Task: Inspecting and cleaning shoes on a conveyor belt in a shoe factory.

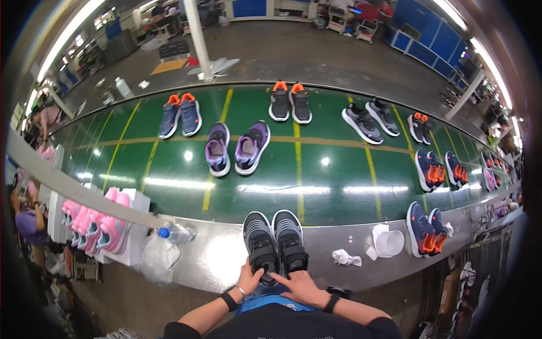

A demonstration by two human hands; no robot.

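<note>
A pair of dark grey and black sneakers with striped toes and white soles stands before me on the metal ledge, toes pointing away. My left hand (248,280) is closed on the heel of the left sneaker (260,240), its thumb at the heel opening. My right hand (306,289) lies behind the right sneaker (290,240), its index finger stretched across to the left sneaker's heel. Its other fingers lie loosely at the right sneaker's heel, apart from the index. The bottoms of both heels are partly hidden by my hands.
Beyond the metal ledge (214,254), a green conveyor belt (175,195) carries several pairs of sneakers, including a purple pair (247,148). Left are a white box (138,206) of pink shoes and a bottle (176,233). Right are crumpled paper (346,258), a white cup (389,244) and navy-orange sneakers (420,231).
</note>
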